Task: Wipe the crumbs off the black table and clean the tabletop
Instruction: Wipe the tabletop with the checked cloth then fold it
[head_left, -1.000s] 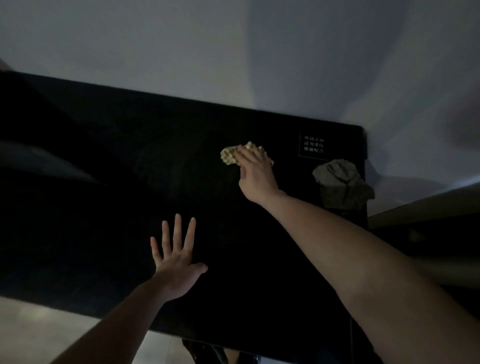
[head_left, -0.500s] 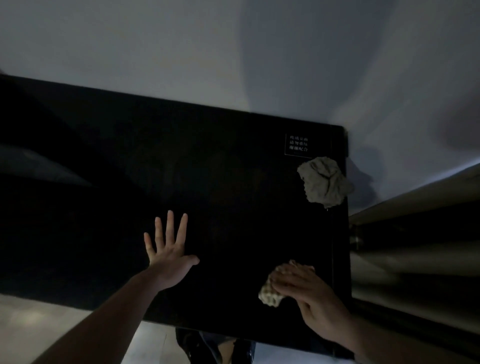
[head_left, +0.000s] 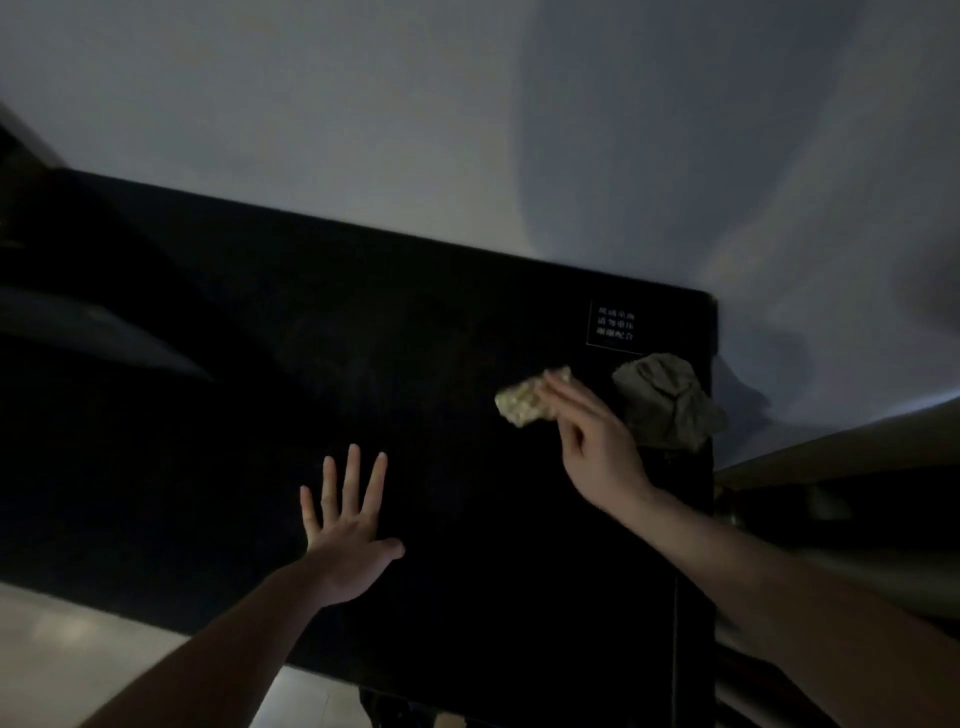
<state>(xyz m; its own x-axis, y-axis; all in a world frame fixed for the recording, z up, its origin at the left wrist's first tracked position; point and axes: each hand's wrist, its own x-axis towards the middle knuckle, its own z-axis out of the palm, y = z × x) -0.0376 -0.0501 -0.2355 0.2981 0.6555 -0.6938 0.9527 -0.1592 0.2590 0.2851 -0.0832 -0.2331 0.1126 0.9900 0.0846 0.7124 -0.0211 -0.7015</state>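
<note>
On black table (head_left: 467, 571), seen from head camera in dim light: left hand (head_left: 345, 535) laid flat, palm down, fingers straight and spread, nothing held. Right hand (head_left: 597, 447) placed near far right corner, fingers extended and pressed on yellowish cloth (head_left: 524, 402); cloth flat against tabletop, not gripped. Crumpled grey rag (head_left: 667, 408) lying just right of hand, at table's right edge. Small white-lettered label (head_left: 614, 325) printed beyond rag. Crumbs cannot be made out.

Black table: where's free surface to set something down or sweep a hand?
Free: the wide stretch of black table left of and beyond the left hand, and the near patch between both forearms. Crowded: far right corner, where the right hand presses the yellow cloth beside the crumpled grey rag and printed label.
</note>
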